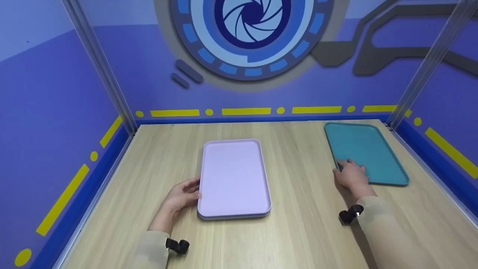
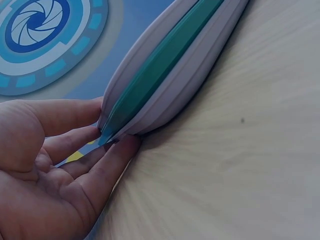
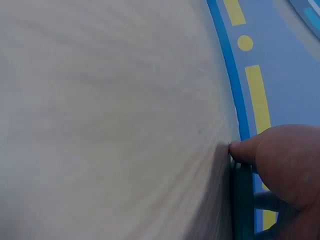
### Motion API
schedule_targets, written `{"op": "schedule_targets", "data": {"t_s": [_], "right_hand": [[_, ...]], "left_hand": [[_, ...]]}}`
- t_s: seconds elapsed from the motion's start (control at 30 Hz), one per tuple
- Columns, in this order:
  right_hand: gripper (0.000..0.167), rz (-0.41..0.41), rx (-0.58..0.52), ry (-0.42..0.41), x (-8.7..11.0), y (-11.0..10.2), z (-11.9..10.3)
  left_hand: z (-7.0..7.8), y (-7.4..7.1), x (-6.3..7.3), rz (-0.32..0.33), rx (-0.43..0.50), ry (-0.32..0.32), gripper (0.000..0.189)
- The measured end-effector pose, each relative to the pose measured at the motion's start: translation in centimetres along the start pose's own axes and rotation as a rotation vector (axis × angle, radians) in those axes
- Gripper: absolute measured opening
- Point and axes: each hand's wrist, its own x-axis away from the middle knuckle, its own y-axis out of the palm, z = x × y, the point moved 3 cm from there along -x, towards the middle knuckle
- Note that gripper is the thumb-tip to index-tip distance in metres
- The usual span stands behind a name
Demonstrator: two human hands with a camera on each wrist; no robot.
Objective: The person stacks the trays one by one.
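A lilac rectangular tray point(image 1: 235, 179) tops a stack of trays left of the table's middle. In the left wrist view the stack's side shows a green tray point(image 2: 155, 75) between lilac ones. My left hand point(image 1: 180, 196) is at the stack's left edge, fingers mostly straight and spread, fingertips touching the tray sides. On the right lies a teal tray point(image 1: 373, 149). My right hand point(image 1: 352, 175) pinches its left rim, the thumb outside the edge and the fingers bent over the tray's surface. In the right wrist view most of the fingers are hidden behind the thumb.
Both trays and hands are over a light wood table point(image 1: 298, 224). A blue back wall point(image 1: 149, 74) with yellow dashes rises at the table's far edge, with side walls left and right. A metal post point(image 1: 422, 71) stands at the back right corner, close to the teal tray.
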Motion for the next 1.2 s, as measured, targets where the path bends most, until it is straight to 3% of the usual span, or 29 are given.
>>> {"op": "schedule_targets", "data": {"t_s": [0.3,0.73,1.2], "right_hand": [[0.060,-0.023,0.022,-0.048,2.1,1.6,-3.1],[0.056,-0.009,0.120,-0.203,5.9,4.3,-9.1],[0.060,-0.047,0.105,-0.174,9.5,6.0,-12.8]], "left_hand": [[-0.1,-0.1,0.1,-0.001,0.001,0.002,0.068],[0.0,-0.1,0.3,0.004,0.009,0.015,0.068],[0.0,0.0,0.2,-0.005,0.003,0.007,0.066]]}}
